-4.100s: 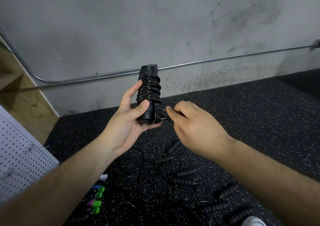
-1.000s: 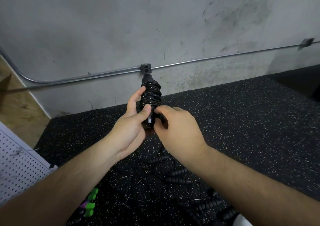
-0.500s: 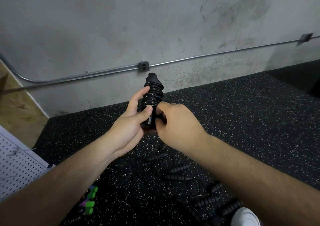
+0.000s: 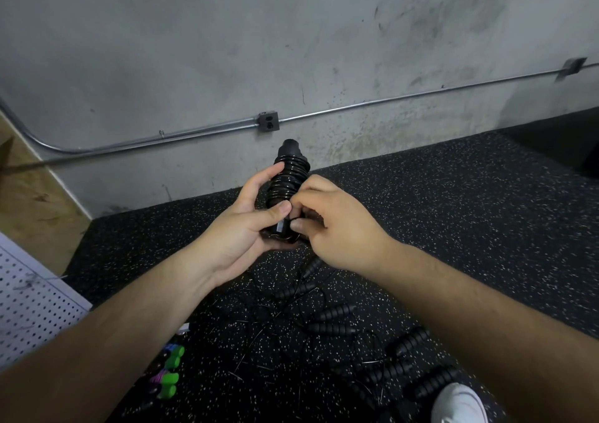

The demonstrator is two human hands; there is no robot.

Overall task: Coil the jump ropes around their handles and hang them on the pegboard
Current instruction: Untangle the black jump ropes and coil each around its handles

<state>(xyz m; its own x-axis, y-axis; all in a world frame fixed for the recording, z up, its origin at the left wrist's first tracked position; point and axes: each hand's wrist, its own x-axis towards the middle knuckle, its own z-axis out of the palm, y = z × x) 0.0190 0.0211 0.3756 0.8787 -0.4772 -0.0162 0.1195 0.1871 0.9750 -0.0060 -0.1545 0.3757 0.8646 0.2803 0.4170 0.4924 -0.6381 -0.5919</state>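
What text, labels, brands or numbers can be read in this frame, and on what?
None can be read.
Pale spot on the coiled jump rope, held by the left hand and right hand: too small to tell if it is print.
White shoe and pegboard: no writing visible.

Just right of the pegboard (image 4: pixel 29 309), green-ended handles (image 4: pixel 170 370) and tangled black jump ropes (image 4: pixel 334 322) crowd the rubber mat (image 4: pixel 470 202) — farther right it lies open.
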